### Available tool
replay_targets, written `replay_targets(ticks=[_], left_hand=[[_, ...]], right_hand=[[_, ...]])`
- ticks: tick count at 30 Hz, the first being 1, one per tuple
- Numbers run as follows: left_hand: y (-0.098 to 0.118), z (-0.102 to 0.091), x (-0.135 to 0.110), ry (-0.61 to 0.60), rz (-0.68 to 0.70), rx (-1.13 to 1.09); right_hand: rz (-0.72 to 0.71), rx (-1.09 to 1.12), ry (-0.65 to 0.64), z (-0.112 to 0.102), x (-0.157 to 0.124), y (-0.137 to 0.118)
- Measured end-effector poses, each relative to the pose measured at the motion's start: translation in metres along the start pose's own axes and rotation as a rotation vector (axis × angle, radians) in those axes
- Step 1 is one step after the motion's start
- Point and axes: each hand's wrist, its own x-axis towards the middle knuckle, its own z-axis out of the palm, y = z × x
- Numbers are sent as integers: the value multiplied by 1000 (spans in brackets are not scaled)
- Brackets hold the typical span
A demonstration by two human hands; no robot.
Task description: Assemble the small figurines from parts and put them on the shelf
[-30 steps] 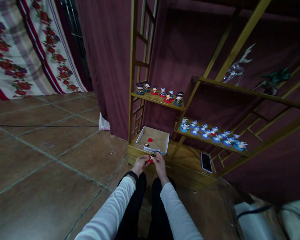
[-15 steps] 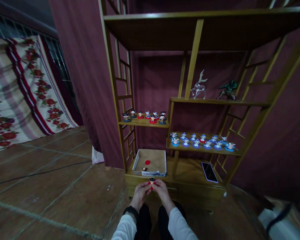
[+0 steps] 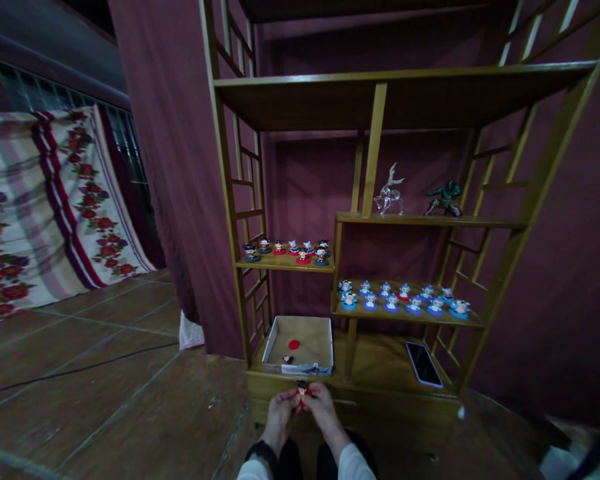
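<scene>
A small figurine (image 3: 303,388) with black hair and a red body is held upright between both hands, just in front of the shelf unit. My left hand (image 3: 283,408) grips it from the left side, and my right hand (image 3: 321,404) from the right, fingers closed around it. Beyond the hands a shallow cardboard box (image 3: 307,327) sits on the lowest shelf. Inside it lie a red disc (image 3: 293,345) and a small dark-haired figurine piece (image 3: 287,359). The fingertips partly hide the held figurine's lower part.
Several figurines on red and dark bases (image 3: 303,256) stand on the left shelf. Several blue-based figurines (image 3: 391,303) stand on the right shelf. Above them are a clear deer ornament (image 3: 390,193) and a green figure (image 3: 446,198). A phone (image 3: 423,364) lies at lower right.
The camera view has tilted up, so the shelf and hands appear lower. Both hands still hold the red figurine in nearly the same place before the box.
</scene>
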Motion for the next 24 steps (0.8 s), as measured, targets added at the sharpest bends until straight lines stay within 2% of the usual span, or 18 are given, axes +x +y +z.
replay_targets(ticks=[4, 9, 17, 21, 24], left_hand=[[1, 0, -1, 27, -4, 11], [1, -4, 1, -41, -42, -40], [0, -8, 3, -123, -89, -19], [-1, -5, 0, -92, -71, 12], [-2, -3, -2, -119, -79, -1]], right_hand=[[9, -9, -45, 0, 0, 1], [35, -19, -32, -3, 1, 0], [120, 60, -113, -11, -10, -12], [114, 21, -104, -16, -12, -14], [80, 24, -127, -21, -12, -16]])
